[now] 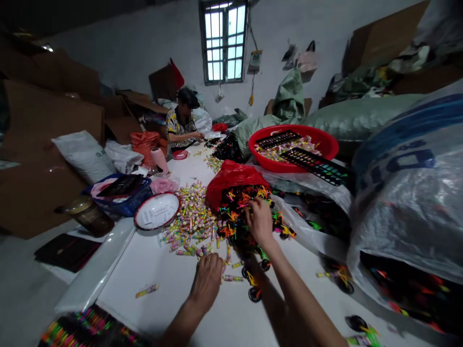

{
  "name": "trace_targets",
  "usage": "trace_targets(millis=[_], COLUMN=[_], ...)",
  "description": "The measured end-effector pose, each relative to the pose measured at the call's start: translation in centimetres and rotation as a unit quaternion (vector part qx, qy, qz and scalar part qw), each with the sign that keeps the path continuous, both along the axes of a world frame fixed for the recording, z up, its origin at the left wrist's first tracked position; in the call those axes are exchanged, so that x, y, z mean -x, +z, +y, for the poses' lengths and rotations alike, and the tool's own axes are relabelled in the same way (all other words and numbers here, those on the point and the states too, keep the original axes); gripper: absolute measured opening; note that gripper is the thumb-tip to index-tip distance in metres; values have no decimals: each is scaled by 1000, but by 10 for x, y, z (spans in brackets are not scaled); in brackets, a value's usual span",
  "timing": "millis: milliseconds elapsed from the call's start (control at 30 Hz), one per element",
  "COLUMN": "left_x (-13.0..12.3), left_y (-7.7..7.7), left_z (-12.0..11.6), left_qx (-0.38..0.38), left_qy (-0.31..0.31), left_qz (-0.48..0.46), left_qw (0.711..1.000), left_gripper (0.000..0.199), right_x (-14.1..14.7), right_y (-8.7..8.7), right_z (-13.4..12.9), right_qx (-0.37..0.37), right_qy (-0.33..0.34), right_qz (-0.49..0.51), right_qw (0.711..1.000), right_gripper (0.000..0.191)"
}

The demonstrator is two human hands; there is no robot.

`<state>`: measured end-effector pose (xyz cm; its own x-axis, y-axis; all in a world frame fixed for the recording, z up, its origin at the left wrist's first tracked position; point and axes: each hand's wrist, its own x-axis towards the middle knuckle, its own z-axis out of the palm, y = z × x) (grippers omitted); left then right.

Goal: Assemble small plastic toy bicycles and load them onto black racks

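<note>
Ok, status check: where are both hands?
Right hand in heap of black and colored plastic parts. Left hand at edge of pastel striped sticks. Red plastic bag behind the heap.

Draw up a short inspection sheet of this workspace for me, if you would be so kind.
Surface: white work table, strewn with small items.
Job's things: pastel wrapped sticks in a loose pile; colourful plastic pieces with black wheels heaped beside them.
Clutter: red plastic bag, red basin, blue basket.
Hands: right hand among the plastic pieces; left hand beside the sticks.
Cables: thin cord on the wall.
Surroundings: co-worker across the table, cardboard sheets, bulging sacks, window.
</note>
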<state>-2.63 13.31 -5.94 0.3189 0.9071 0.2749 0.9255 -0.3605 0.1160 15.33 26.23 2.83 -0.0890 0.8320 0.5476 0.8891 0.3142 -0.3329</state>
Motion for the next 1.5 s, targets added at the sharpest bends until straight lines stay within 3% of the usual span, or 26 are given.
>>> trace_targets(millis=[100,167,267,367,467,533,600,633,700,767,900,1033,1200,1333,1500], left_x=[-2,-2,2,10,27,45,66,76,95,110,120,109,89,85,89], left_y=[-5,-9,-11,-7,5,16,28,33,41,43,37,31,29,33,39], left_z=[-8,-15,-27,-36,-32,-21,-8,-2,6,6,3,16,38,46,34], left_qx=[-11,-19,-21,-36,-13,20,48,81,134,156,157,158,171,165,137], left_qy=[-17,-24,-47,-76,-29,49,119,157,192,204,208,168,88,61,65], left_qz=[23,26,6,-49,-194,-317,-406,-469,-534,-550,-527,-451,-343,-317,-351], left_qw=[1000,999,999,995,980,947,905,865,812,795,809,862,919,932,924], left_gripper=[33,36,38,36,27,22,30,36,45,48,46,32,18,12,30], right_x=[41,70,92,86,71,63,59,57,55,57,76,105,119,118,106], right_y=[-23,-34,-42,-42,-37,-33,-29,-27,-23,-19,-16,-17,-16,-16,-12], right_z=[-34,-40,-41,-49,-57,-57,-56,-56,-58,-66,-86,-100,-109,-110,-98], right_qx=[86,130,148,157,165,171,176,178,178,182,222,253,263,261,261], right_qy=[177,234,239,246,239,225,208,199,181,174,210,213,188,183,216], right_qz=[-126,-199,-235,-263,-275,-272,-259,-251,-232,-201,-188,-257,-284,-291,-267], right_qw=[972,943,930,920,917,920,927,931,939,947,933,908,903,902,902], right_gripper=[23,19,17,16,18,18,19,19,19,17,17,20,25,27,22])
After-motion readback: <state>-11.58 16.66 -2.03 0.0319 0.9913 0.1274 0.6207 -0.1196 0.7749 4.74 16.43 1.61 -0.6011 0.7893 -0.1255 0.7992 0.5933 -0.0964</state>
